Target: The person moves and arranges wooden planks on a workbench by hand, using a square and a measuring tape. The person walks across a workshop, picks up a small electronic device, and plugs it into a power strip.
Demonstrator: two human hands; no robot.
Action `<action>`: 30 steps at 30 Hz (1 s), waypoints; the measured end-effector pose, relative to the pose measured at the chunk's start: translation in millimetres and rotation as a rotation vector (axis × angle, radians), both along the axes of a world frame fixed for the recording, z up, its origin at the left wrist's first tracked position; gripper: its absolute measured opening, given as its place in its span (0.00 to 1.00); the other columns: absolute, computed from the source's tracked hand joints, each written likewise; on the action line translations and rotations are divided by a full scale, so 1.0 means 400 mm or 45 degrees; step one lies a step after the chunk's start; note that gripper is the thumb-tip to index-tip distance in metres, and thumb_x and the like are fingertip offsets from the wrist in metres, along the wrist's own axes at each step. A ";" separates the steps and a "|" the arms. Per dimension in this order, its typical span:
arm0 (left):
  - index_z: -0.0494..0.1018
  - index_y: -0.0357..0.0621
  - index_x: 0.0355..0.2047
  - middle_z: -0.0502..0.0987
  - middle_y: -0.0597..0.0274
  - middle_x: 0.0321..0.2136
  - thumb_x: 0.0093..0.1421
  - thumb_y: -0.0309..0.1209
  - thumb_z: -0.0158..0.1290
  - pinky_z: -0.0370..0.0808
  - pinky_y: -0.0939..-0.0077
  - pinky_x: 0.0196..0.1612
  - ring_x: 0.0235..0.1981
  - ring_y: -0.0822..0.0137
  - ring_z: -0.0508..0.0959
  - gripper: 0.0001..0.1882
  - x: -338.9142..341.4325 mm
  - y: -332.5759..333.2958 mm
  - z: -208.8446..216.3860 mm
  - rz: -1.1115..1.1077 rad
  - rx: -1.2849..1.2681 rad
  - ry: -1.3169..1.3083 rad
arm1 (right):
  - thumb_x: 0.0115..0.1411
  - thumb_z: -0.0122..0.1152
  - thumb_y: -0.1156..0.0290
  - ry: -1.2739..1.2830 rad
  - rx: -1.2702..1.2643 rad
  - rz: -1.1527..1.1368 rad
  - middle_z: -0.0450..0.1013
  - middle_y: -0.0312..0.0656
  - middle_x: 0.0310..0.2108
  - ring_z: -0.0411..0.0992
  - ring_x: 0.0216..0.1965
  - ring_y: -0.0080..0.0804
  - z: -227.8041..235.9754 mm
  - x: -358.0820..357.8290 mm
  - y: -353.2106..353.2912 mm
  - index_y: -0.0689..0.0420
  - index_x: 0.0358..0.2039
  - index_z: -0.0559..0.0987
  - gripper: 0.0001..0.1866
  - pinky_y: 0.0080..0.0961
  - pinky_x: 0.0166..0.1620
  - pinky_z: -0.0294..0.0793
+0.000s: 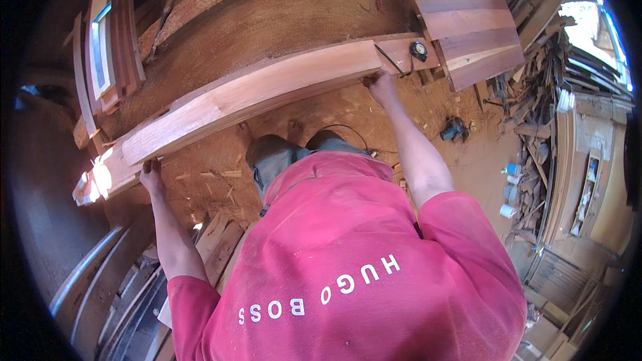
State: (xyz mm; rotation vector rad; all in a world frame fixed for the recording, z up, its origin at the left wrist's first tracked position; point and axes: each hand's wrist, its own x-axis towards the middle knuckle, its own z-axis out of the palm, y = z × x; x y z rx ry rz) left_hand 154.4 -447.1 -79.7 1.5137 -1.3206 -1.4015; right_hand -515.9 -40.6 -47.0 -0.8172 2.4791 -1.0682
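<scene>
A thick, pale wooden plank (261, 97) lies slantwise across a longer board (120, 168) on the bench in front of me. My left hand (152, 172) is closed at the plank's left end, on its near edge. At the right end, my right hand (379, 87) is closed around the near corner. Fingertips of both hands are partly hidden by the wood. Just beyond my right hand, a thin black strip (389, 59) rests across the wood. A black tape measure (419, 51) with a pale round face sits farther right.
Joined boards in several wood tones (468, 23) lie at the far right of the bench. Narrow boards (120, 33) stand at the far left. A dark blue power tool (454, 129) is on the dusty floor, near stacked offcuts (535, 154). More boards (217, 244) lie beside my left arm.
</scene>
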 end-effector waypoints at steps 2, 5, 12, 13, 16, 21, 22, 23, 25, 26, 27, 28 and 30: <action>0.72 0.29 0.55 0.77 0.57 0.50 0.63 0.22 0.56 0.74 0.77 0.52 0.47 0.70 0.76 0.20 0.003 -0.004 0.003 -0.016 0.035 -0.052 | 0.53 0.70 0.78 0.058 0.061 0.030 0.82 0.49 0.34 0.80 0.35 0.33 0.006 0.007 -0.003 0.65 0.40 0.80 0.13 0.31 0.40 0.78; 0.73 0.30 0.54 0.78 0.57 0.49 0.63 0.22 0.55 0.72 0.77 0.55 0.49 0.70 0.76 0.19 -0.020 -0.012 0.004 -0.058 0.011 -0.126 | 0.53 0.71 0.75 0.127 0.161 -0.036 0.82 0.51 0.34 0.80 0.35 0.36 0.033 0.018 0.002 0.64 0.40 0.80 0.15 0.33 0.40 0.78; 0.77 0.32 0.46 0.80 0.64 0.38 0.60 0.27 0.59 0.72 0.79 0.43 0.38 0.73 0.75 0.15 0.022 -0.040 -0.003 -0.026 0.073 -0.264 | 0.51 0.73 0.70 0.093 0.108 -0.020 0.81 0.51 0.35 0.81 0.36 0.43 0.069 0.029 -0.023 0.62 0.41 0.81 0.18 0.37 0.41 0.78; 0.77 0.32 0.46 0.80 0.64 0.38 0.60 0.27 0.59 0.72 0.79 0.43 0.38 0.73 0.75 0.15 0.021 -0.041 0.002 -0.037 0.068 -0.264 | 0.51 0.73 0.70 0.156 0.097 -0.002 0.81 0.51 0.34 0.81 0.36 0.45 0.062 0.024 -0.021 0.61 0.41 0.81 0.17 0.37 0.41 0.78; 0.78 0.35 0.43 0.78 0.68 0.31 0.60 0.27 0.59 0.67 0.83 0.30 0.28 0.79 0.71 0.12 -0.001 -0.020 0.024 -0.073 0.050 -0.096 | 0.50 0.72 0.71 0.163 0.080 0.017 0.81 0.52 0.34 0.81 0.36 0.46 0.075 0.034 -0.023 0.61 0.40 0.81 0.17 0.37 0.41 0.78; 0.78 0.36 0.42 0.78 0.67 0.33 0.61 0.26 0.58 0.67 0.83 0.28 0.27 0.78 0.71 0.10 0.001 -0.019 0.026 -0.041 0.049 -0.022 | 0.49 0.72 0.73 0.234 0.157 0.068 0.80 0.54 0.34 0.80 0.37 0.47 0.025 0.008 -0.017 0.62 0.40 0.81 0.17 0.37 0.42 0.78; 0.78 0.36 0.42 0.78 0.67 0.33 0.62 0.25 0.58 0.67 0.83 0.28 0.27 0.78 0.71 0.09 0.005 -0.017 0.022 -0.054 0.040 -0.036 | 0.49 0.71 0.74 0.154 0.139 0.074 0.81 0.53 0.33 0.81 0.37 0.44 0.045 0.016 -0.025 0.63 0.40 0.81 0.16 0.36 0.41 0.78; 0.78 0.37 0.42 0.78 0.67 0.33 0.62 0.24 0.57 0.67 0.83 0.29 0.27 0.78 0.71 0.08 -0.005 -0.019 0.015 -0.054 0.029 0.043 | 0.50 0.70 0.76 0.080 0.124 0.066 0.81 0.52 0.33 0.81 0.36 0.41 0.067 0.023 -0.022 0.63 0.40 0.81 0.16 0.35 0.41 0.78; 0.78 0.37 0.42 0.78 0.66 0.34 0.62 0.24 0.57 0.68 0.83 0.29 0.28 0.77 0.72 0.08 -0.032 -0.032 0.000 -0.036 0.030 0.011 | 0.51 0.69 0.78 0.081 0.020 0.059 0.82 0.49 0.34 0.81 0.36 0.37 0.029 -0.002 0.016 0.63 0.41 0.81 0.15 0.34 0.40 0.78; 0.77 0.38 0.42 0.79 0.66 0.34 0.63 0.23 0.57 0.68 0.83 0.30 0.29 0.77 0.72 0.08 -0.023 -0.035 -0.006 0.000 0.034 -0.027 | 0.52 0.68 0.80 0.075 -0.082 0.068 0.82 0.46 0.35 0.80 0.36 0.33 -0.006 -0.011 0.030 0.63 0.42 0.81 0.15 0.32 0.40 0.79; 0.71 0.32 0.49 0.78 0.55 0.45 0.65 0.22 0.53 0.79 0.75 0.41 0.43 0.66 0.79 0.13 0.003 -0.040 -0.012 0.018 0.175 0.052 | 0.52 0.66 0.82 0.012 -0.080 -0.003 0.82 0.43 0.35 0.79 0.36 0.30 -0.040 -0.016 0.039 0.63 0.42 0.80 0.14 0.30 0.40 0.79; 0.71 0.31 0.49 0.77 0.53 0.46 0.64 0.22 0.53 0.80 0.74 0.43 0.45 0.63 0.79 0.14 0.045 -0.033 -0.037 0.007 0.176 -0.066 | 0.53 0.65 0.84 -0.061 -0.088 -0.042 0.81 0.41 0.36 0.78 0.37 0.28 -0.067 -0.019 0.007 0.63 0.42 0.80 0.14 0.28 0.40 0.79; 0.70 0.31 0.51 0.77 0.51 0.47 0.63 0.22 0.54 0.80 0.72 0.44 0.45 0.61 0.80 0.16 0.089 -0.028 -0.076 0.166 0.178 -0.062 | 0.51 0.64 0.87 -0.407 -0.141 -0.115 0.80 0.43 0.40 0.78 0.40 0.31 -0.003 0.055 -0.053 0.64 0.45 0.79 0.19 0.30 0.43 0.80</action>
